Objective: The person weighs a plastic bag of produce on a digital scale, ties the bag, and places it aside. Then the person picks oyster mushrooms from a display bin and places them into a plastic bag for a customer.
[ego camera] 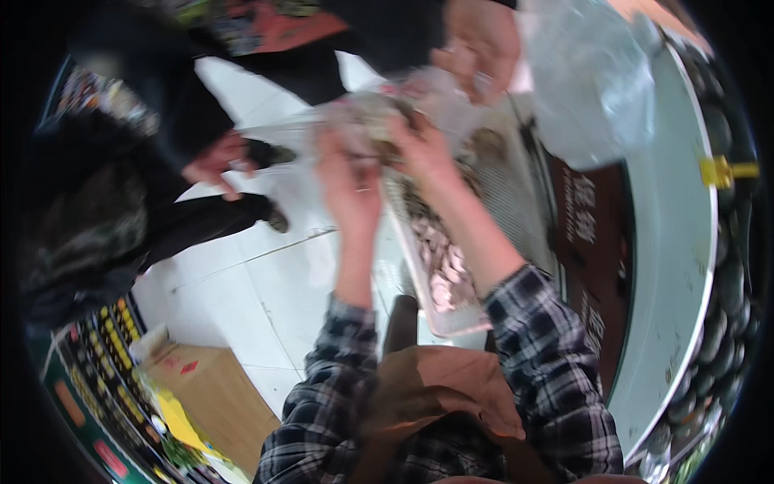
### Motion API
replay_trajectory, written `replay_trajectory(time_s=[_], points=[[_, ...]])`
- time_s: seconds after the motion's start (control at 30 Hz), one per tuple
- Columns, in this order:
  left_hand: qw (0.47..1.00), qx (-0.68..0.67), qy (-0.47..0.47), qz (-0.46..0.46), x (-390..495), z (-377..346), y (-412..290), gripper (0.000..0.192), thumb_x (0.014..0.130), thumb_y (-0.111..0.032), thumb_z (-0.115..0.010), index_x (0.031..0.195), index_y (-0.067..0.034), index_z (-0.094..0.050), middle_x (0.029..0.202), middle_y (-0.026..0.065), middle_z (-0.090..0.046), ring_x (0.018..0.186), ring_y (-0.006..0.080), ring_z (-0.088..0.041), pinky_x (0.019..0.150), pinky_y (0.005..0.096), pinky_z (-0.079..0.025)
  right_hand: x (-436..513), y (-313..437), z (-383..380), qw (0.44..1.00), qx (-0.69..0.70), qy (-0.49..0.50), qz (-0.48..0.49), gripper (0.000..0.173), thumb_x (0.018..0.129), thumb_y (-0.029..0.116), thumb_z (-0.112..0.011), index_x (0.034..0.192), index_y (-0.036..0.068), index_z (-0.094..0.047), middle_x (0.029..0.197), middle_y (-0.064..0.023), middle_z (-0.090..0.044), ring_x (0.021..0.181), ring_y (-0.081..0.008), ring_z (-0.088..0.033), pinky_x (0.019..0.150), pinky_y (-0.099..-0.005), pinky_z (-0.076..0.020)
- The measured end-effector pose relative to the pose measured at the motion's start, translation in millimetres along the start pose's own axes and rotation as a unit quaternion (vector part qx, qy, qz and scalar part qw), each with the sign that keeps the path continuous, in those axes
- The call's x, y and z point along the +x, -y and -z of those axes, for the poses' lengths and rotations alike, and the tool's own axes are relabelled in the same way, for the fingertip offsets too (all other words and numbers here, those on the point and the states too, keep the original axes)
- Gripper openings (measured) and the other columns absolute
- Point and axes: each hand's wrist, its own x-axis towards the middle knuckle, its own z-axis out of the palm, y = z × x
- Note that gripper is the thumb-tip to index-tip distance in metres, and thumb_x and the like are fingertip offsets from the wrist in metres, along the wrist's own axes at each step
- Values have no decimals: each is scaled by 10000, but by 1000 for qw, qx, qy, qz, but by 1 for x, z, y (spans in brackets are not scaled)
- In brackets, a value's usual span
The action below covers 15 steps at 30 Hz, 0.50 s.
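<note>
Both my arms reach forward in plaid sleeves. My left hand (347, 175) is closed around the near left side of a clear plastic bag (363, 124), blurred by motion. My right hand (426, 151) grips the bag's right side, fingers on pale and dark contents that I cannot identify. Just below my hands stands a white plastic basket (414, 266) holding many small pale and dark pieces, perhaps mushrooms or shellfish. Another person's hand (484, 54) is right beyond the bag, near its upper edge.
Another person's hand (224, 163) hangs at the left. A large translucent plastic bag (589, 85) hangs at the upper right before a curved pale counter edge (665, 254). A cardboard box (205, 393) stands on the tiled floor, lower left, beside shelves of goods (109, 357).
</note>
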Motion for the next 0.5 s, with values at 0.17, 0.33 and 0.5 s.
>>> replay_trajectory(time_s=[0.17,0.33,0.5], points=[[915,71,343,203,4,-35,7,917,851,-90,-616,1601,-266,-118,1529,404,-178,1215,513,-535,985,510,-497,-11,-20,19,990,23,-12,-135,700,917,195,-701,1484,96,-303,1138,-145,-635,840,-222,-674,667,-368,-576],[959,13,257,119,-12,45,-41,962,825,-135,-706,1597,-234,-142,1463,258,-440,1105,439,-634,914,490,-528,-76,-13,33,988,-145,-6,-49,744,914,87,-663,1548,14,-279,1434,-164,-493,1165,-245,-603,908,-351,-537],[857,221,399,240,-40,113,12,683,850,-261,-656,1481,-167,-413,988,143,-719,887,374,-689,734,461,-558,-167,-19,67,991,-101,86,-32,618,913,118,-686,1456,-32,-432,1426,-196,-522,1304,-278,-518,1064,-373,-437]])
